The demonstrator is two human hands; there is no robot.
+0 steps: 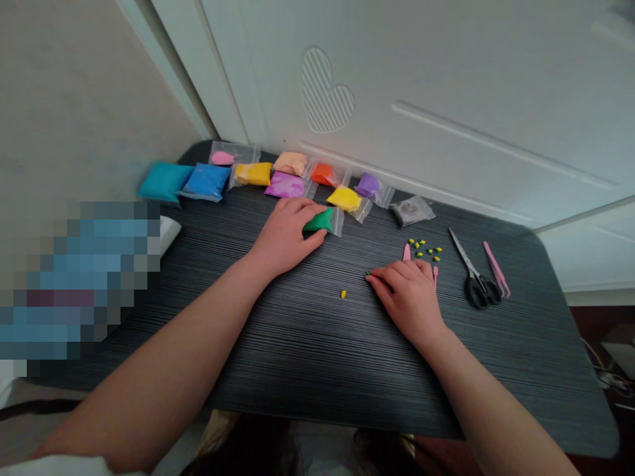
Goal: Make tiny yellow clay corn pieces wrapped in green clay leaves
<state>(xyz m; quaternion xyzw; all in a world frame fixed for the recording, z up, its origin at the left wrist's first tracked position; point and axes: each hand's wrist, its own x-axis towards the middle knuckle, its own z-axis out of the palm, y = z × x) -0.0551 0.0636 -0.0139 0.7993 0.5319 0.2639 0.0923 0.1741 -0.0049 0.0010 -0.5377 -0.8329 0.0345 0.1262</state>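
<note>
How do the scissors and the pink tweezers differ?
The scissors have silvery blades and black handles, while the tweezers are pink. The scissors look larger; the tweezers are slimmer. The scissors' blades point away from the person, but the tweezers' tips point back toward the person. Both lie on the dark table, side by side.

White sleeve [74,465] near the left elbow (both forearms [186,347] bare)
</note>
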